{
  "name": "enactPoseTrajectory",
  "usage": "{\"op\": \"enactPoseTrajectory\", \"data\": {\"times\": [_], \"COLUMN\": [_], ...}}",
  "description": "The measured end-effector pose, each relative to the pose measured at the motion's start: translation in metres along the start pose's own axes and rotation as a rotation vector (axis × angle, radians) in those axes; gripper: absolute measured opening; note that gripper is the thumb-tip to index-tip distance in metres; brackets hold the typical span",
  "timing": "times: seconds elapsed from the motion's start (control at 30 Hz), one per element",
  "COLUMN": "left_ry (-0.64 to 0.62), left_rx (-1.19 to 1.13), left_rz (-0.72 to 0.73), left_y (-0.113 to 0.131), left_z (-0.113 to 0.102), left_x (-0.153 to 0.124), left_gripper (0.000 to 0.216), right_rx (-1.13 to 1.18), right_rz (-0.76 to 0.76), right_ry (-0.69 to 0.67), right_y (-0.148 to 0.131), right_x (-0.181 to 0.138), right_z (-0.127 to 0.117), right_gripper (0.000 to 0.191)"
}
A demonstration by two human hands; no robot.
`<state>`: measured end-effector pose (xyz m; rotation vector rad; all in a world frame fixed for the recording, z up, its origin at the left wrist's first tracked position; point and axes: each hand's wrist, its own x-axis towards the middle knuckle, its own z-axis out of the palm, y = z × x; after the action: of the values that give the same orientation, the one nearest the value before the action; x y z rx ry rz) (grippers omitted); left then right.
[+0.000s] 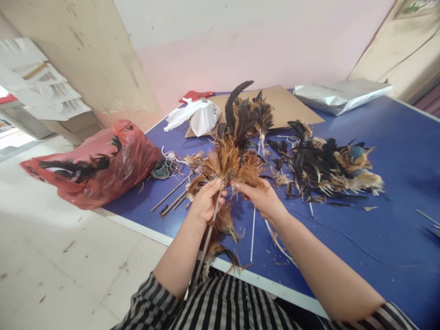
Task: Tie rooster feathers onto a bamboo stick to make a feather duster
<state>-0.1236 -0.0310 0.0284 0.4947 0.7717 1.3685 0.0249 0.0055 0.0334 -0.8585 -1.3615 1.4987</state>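
My left hand [206,199] is closed round a feather duster at the top of its thin stick [210,231], which slants down toward my lap. Brown feathers [225,158] fan out above the fingers, with long black ones [237,112] behind them. My right hand [256,195] pinches a tuft of orange-brown feathers [249,168] against the right side of the bundle. Its fingertips are partly covered by the feathers. Loose brown feathers [225,222] hang or lie just below the hands.
A red plastic bag [113,160] holding feathers sits at the table's left edge. Several sticks [175,197] lie beside white string [170,158]. A black-and-brown feather pile [309,165] spreads to the right. Cardboard [292,107], a white bag [204,117] and a silver package [340,96] stand along the back.
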Motion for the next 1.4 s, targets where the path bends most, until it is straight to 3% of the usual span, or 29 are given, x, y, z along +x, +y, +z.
{"op": "enactPoseTrajectory", "data": {"times": [0.23, 0.43, 0.6, 0.7, 0.8, 0.9, 0.97, 1.03, 1.1, 1.23, 1.4], "left_ry": [0.027, 0.061, 0.051, 0.052, 0.06, 0.092, 0.113, 0.11, 0.104, 0.109, 0.089], "left_rx": [0.025, 0.146, 0.201, 0.184, 0.13, 0.093, 0.043, -0.013, -0.052, -0.131, -0.289], "left_rz": [0.021, -0.006, -0.02, 0.012, 0.029, 0.01, 0.005, 0.013, 0.017, -0.023, -0.04], "left_y": [-0.004, -0.006, -0.008, -0.008, -0.005, -0.001, 0.001, 0.002, 0.002, 0.005, 0.032], "left_z": [-0.001, -0.001, -0.002, -0.005, -0.011, -0.014, -0.012, -0.01, -0.009, -0.009, -0.006], "left_x": [0.0, -0.001, -0.001, 0.001, 0.005, 0.006, 0.006, 0.005, 0.005, 0.004, -0.007], "left_gripper": [0.019, 0.021, 0.023, 0.021, 0.016, 0.013, 0.009, 0.005, 0.002, 0.004, 0.015], "right_rx": [0.022, 0.042, -0.009, -0.167, -0.527, -0.841, -1.001, -1.142, -1.258, -1.424, -1.325], "right_rz": [-0.058, 0.025, 0.064, 0.029, -0.088, -0.208, -0.22, -0.204, -0.191, -0.212, -0.24], "right_ry": [-0.169, -0.064, -0.058, -0.057, -0.036, -0.274, -0.464, -0.542, -0.544, -0.54, -0.573], "right_y": [0.001, 0.002, 0.003, -0.002, -0.012, -0.018, -0.014, -0.006, 0.006, 0.024, 0.021], "right_x": [0.006, 0.01, 0.014, 0.009, -0.014, -0.052, -0.073, -0.084, -0.086, -0.079, -0.073], "right_z": [0.007, 0.003, 0.005, 0.005, 0.003, 0.006, 0.014, 0.025, 0.036, 0.044, 0.022], "right_gripper": [0.023, 0.03, 0.026, 0.018, 0.011, 0.014, 0.035, 0.054, 0.052, 0.014, 0.018]}}
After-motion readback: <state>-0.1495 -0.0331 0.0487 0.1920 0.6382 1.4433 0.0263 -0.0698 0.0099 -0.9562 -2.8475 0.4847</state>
